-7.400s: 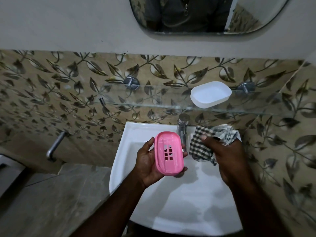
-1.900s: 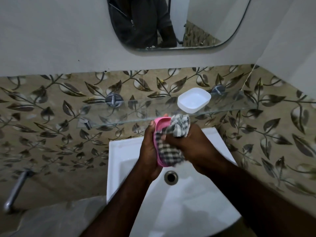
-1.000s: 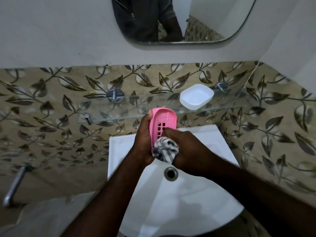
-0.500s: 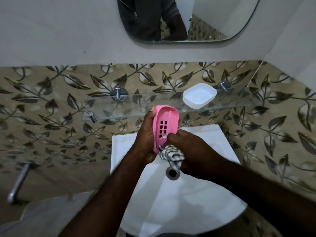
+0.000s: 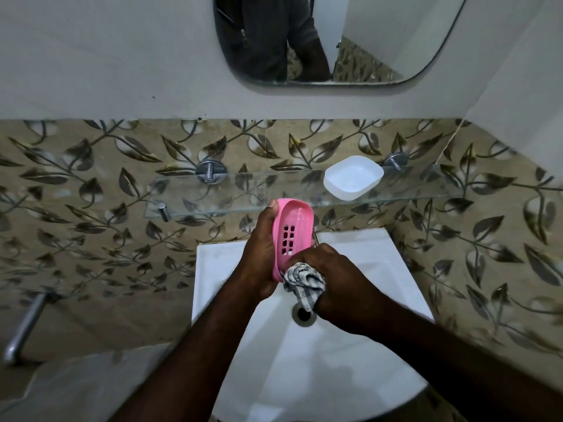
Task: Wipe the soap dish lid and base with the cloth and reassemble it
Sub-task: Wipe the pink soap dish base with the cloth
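Note:
A pink soap dish part [image 5: 295, 226] with a grid of drain holes stands on end over the sink, gripped along its left edge by my left hand [image 5: 259, 254]. My right hand [image 5: 329, 278] is closed around a bunched black-and-white checked cloth [image 5: 303, 281] pressed against the pink part's lower end. The white soap dish part [image 5: 352, 177] lies open side up on the glass shelf [image 5: 243, 190], apart from both hands.
A white basin [image 5: 350, 360] with its drain [image 5: 302, 315] lies below my hands. The tap is mostly hidden behind the pink part. A mirror [image 5: 335, 41] hangs above, leaf-patterned tiles line the walls, and a metal pipe [image 5: 24, 327] juts out at lower left.
My right hand has dragged the cloth from the top of the pink part down to its lower end, uncovering the drain holes. My left hand keeps its hold.

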Action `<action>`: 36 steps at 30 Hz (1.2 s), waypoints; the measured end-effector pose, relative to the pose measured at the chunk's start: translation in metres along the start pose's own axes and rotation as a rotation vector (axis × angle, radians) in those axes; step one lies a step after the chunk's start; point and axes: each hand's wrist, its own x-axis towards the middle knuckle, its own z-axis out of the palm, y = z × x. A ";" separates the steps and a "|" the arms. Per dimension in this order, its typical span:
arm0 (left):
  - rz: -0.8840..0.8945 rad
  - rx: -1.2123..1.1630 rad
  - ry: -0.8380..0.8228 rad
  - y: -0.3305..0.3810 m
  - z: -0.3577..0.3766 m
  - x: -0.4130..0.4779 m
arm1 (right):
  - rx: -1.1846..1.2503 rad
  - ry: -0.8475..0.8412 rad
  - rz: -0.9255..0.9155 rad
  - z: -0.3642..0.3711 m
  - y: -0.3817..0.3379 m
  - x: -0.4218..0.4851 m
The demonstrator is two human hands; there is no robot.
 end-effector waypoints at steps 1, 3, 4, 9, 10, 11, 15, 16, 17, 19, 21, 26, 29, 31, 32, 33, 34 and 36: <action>0.003 0.011 -0.005 0.000 0.000 0.001 | -0.010 0.016 -0.035 0.001 0.000 -0.001; -0.007 0.013 -0.011 0.000 -0.002 0.001 | -0.147 0.012 -0.171 0.002 0.003 -0.001; -0.021 0.005 -0.011 -0.001 -0.003 0.001 | -0.307 -0.004 -0.264 0.001 0.006 -0.002; -0.060 -0.045 -0.028 -0.013 -0.005 0.007 | -0.969 -0.066 -0.354 -0.011 0.024 0.000; -0.052 -0.058 -0.025 -0.013 -0.004 0.006 | -0.927 -0.050 -0.315 -0.009 0.025 0.000; -0.041 -0.067 -0.025 -0.013 -0.002 0.005 | -0.768 -0.026 -0.230 -0.005 0.023 0.000; 0.014 -0.033 -0.033 -0.015 0.001 0.003 | -0.148 0.120 -0.097 0.008 0.010 -0.005; 0.009 -0.039 -0.037 -0.015 0.001 0.002 | -0.260 0.135 -0.191 0.008 0.012 -0.008; -0.001 -0.052 -0.044 -0.014 0.000 0.001 | -0.445 0.128 -0.292 0.008 0.019 -0.011; -0.051 -0.081 -0.076 -0.011 -0.001 0.003 | -0.696 0.092 -0.361 0.003 0.033 -0.012; -0.110 -0.100 -0.081 -0.006 -0.002 0.005 | -0.713 0.104 -0.398 -0.001 0.042 -0.010; -0.119 -0.130 -0.150 0.002 -0.008 -0.001 | -0.504 0.183 -0.381 0.006 0.026 -0.002; 0.023 -0.215 -0.169 -0.011 -0.010 -0.009 | -0.332 0.264 -0.218 0.013 0.006 0.003; 0.112 -0.284 -0.141 -0.025 -0.010 -0.013 | -0.106 0.308 -0.166 0.023 -0.005 0.003; 0.148 -0.313 -0.154 -0.029 -0.011 -0.016 | -0.021 0.313 -0.147 0.028 -0.009 0.003; 0.180 -0.329 -0.165 -0.031 -0.011 -0.018 | 0.053 0.308 -0.123 0.033 -0.011 0.003; 0.209 -0.322 -0.168 -0.030 -0.012 -0.020 | 0.127 0.296 -0.098 0.037 -0.013 0.003; 0.238 -0.308 -0.156 -0.026 -0.014 -0.020 | 0.172 0.277 -0.129 0.043 -0.014 0.003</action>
